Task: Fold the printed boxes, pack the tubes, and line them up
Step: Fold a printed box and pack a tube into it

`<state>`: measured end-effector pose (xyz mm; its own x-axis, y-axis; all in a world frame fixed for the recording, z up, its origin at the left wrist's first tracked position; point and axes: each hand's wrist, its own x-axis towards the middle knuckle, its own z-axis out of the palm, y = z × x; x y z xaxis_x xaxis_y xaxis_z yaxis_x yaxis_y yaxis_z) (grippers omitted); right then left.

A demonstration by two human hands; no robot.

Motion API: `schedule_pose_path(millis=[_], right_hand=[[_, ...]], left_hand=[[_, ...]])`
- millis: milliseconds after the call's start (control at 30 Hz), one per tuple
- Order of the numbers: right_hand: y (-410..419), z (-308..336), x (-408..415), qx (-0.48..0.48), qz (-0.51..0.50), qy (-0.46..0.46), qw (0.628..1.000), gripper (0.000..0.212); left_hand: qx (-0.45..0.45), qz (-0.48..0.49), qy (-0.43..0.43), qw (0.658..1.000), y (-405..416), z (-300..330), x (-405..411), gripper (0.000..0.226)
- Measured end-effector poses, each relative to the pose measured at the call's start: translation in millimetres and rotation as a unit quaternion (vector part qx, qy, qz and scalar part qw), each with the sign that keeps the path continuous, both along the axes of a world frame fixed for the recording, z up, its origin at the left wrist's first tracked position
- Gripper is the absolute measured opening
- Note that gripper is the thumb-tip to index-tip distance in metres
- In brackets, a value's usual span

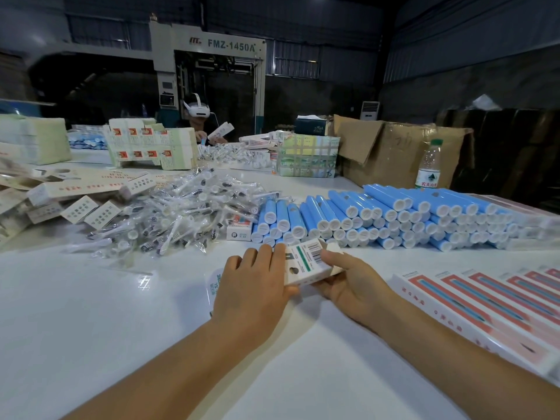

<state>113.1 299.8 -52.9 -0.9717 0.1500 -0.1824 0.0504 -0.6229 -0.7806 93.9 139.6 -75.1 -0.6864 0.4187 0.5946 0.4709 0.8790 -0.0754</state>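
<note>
I hold a white printed box [306,263] with a barcode and a green stripe between both hands, just above the white table [91,313]. My left hand [257,283] grips its left end, fingers over the top. My right hand [351,283] grips the right end, thumb on the top near an open end flap. Behind the box lies a large stack of blue tubes [394,219] with white caps. A row of red and white packed boxes [485,301] lies side by side at the right.
A heap of plastic-wrapped brush heads [181,213] lies left of the tubes. Flat and folded cartons [60,195] sit at the far left. A water bottle [428,165] and brown cardboard boxes [394,153] stand at the back right. A person with a headset works across the table.
</note>
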Motion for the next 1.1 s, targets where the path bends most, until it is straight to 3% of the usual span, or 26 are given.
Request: schedule_pose_path(millis=[67,167,233,300,367,433,500,567,633,700,833,1100], right_hand=[[-1,-2,-1,0.051,-0.036,0.021,0.998,0.011],[-5,-4,2,0.236,-0.095,0.052,0.966,0.006],[-7,-7,6,0.399,-0.122,0.064,0.907,0.012],[-11,-9,9,0.552,-0.130,0.067,0.821,0.021],[-16,-9,11,0.618,-0.133,0.068,0.772,0.023],[-19,-10,11,0.645,-0.128,0.070,0.750,0.017],[-21,-11,11,0.662,-0.118,0.070,0.737,0.026],[-21,-9,14,0.603,-0.115,0.080,0.786,0.028],[-15,-2,14,0.438,-0.108,0.068,0.890,0.034],[-8,5,13,0.291,-0.075,0.052,0.952,0.033],[1,4,8,0.261,-0.056,0.070,0.961,0.022],[2,2,7,0.242,-0.048,0.082,0.966,0.050]], left_hand=[[0.001,0.001,0.008,1.000,1,0,2,0.069],[-0.007,0.016,0.015,1.000,4,3,7,0.068],[-0.028,0.017,0.026,0.999,4,5,10,0.069],[-0.044,0.003,0.068,0.997,5,3,9,0.067],[-0.032,0.003,0.095,0.995,7,1,9,0.064],[-0.045,0.022,0.090,0.995,8,2,12,0.063],[-0.064,0.042,0.084,0.993,8,2,14,0.061],[-0.057,0.035,0.081,0.994,6,2,14,0.060],[-0.037,0.023,0.086,0.995,5,3,12,0.062],[-0.014,0.011,0.103,0.994,5,4,10,0.066],[-0.003,0.005,0.119,0.993,2,3,8,0.069],[0.001,-0.004,0.135,0.991,0,3,8,0.068]])
